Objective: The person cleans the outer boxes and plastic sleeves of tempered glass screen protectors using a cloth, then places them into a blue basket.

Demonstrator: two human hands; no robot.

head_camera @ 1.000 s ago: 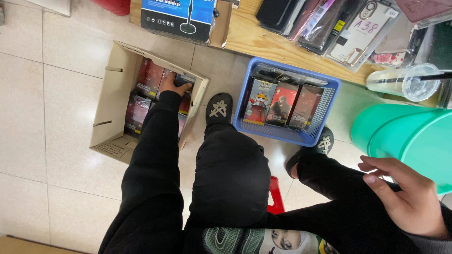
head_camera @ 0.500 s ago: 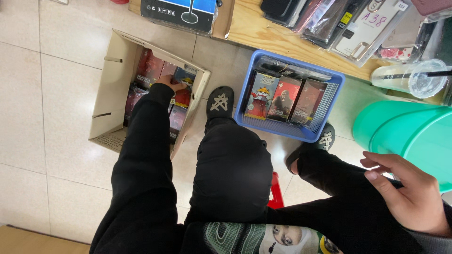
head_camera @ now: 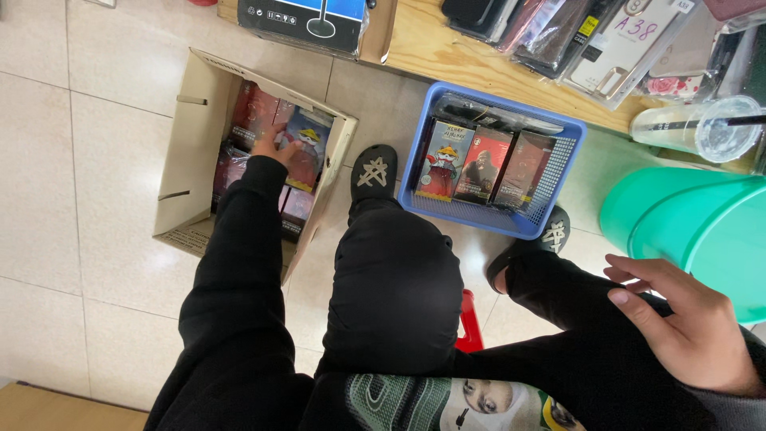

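My left hand (head_camera: 273, 148) reaches into an open cardboard box (head_camera: 185, 160) on the tiled floor and grips a small printed package with a cartoon figure (head_camera: 306, 144), raised among several reddish packages stacked inside. My right hand (head_camera: 686, 323) rests on my right knee with its fingers spread and nothing in it, beside a green plastic tub (head_camera: 686, 231). A blue plastic basket (head_camera: 558, 172) stands on the floor between my feet and holds three upright printed packages (head_camera: 479, 164).
A low wooden shelf (head_camera: 447, 56) runs along the top, carrying a dark boxed item (head_camera: 307, 20), several phone cases in sleeves (head_camera: 590, 40) and a clear plastic cup with a straw (head_camera: 702, 128). A red stool leg (head_camera: 471, 319) shows between my knees.
My left hand has shifted within the box and now lifts the cartoon-figure package upward. My right hand has stayed on my knee. The view has drifted slightly.
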